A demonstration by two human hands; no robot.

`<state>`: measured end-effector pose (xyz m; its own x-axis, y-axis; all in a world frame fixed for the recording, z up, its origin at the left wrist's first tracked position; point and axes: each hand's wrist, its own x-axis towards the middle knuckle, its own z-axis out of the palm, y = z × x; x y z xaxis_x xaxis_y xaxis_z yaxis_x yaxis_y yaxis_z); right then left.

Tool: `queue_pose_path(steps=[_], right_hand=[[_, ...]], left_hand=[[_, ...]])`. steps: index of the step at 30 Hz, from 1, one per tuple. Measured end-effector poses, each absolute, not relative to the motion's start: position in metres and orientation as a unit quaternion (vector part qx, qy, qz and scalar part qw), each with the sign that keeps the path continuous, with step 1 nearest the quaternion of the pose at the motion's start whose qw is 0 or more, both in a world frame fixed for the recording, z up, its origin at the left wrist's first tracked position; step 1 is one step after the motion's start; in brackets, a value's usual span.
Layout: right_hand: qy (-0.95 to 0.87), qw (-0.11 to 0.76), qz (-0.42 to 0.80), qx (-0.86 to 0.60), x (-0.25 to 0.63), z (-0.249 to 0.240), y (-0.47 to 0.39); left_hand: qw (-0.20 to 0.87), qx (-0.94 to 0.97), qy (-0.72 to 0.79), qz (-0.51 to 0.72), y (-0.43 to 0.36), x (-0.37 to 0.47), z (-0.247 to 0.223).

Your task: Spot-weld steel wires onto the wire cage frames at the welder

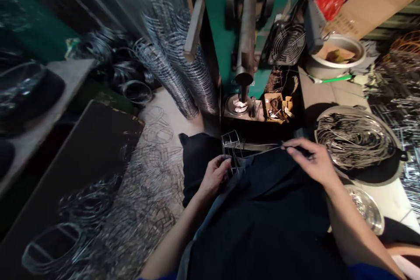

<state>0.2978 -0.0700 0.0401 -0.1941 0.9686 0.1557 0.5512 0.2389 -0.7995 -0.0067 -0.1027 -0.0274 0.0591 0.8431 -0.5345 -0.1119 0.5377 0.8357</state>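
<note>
Fingers closed, my left hand grips a small wire frame with round and straight wires, held above my lap. My right hand pinches a long bent wire between thumb and fingers; its two legs run left toward the wire frame. Whether those legs touch the frame I cannot tell. Dark cloth covers my lap beneath both hands. Just beyond the hands stands a green press with a metal ram above a round lit die.
Stacked wire frames lean left of the press, and loose wire pieces litter the floor. At right sit a pan of bent wires, a metal bowl and a white tub. A small fan stands beside the press.
</note>
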Motion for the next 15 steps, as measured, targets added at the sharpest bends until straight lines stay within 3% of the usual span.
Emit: queue_pose_path(steps=[6, 15], right_hand=[[-0.819, 0.281, 0.218, -0.451, 0.271, 0.028, -0.038], [-0.858, 0.239, 0.135, -0.433, 0.253, 0.005, -0.002]], left_hand=[[0.637, 0.344, 0.572, 0.386, -0.067, -0.005, -0.026], [0.636, 0.336, 0.571, 0.396, -0.046, -0.009, -0.026]])
